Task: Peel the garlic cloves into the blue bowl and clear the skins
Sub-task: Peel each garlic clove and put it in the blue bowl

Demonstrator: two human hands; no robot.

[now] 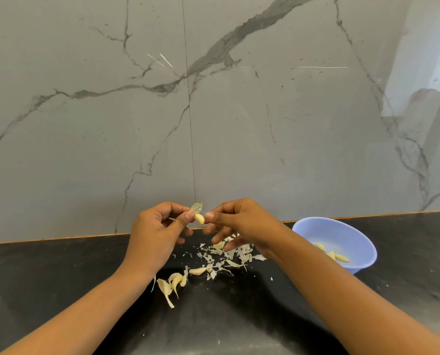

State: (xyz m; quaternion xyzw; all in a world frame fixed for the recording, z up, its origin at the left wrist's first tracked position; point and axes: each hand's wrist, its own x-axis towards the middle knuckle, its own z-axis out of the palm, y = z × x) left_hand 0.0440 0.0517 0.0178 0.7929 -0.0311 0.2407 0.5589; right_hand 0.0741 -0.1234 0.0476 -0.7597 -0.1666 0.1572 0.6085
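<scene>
bowl point(362, 242): pale blue | counter point(60, 278): black, faintly mottled | wall point(85, 124): grey, dark-veined marble | skins point(229, 254): creamy white | cloves point(342, 258): pale yellow

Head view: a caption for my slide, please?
Left hand and right hand peel a garlic clove above skins; blue bowl nearby.

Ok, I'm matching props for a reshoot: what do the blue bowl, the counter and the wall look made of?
Blue bowl: likely plastic, matte pale blue, thin even rim. Counter: dark polished stone, perhaps granite, showing soft reflections. Wall: grey marble-look slabs with dark veins and a vertical joint; real stone or print, unclear.
</scene>
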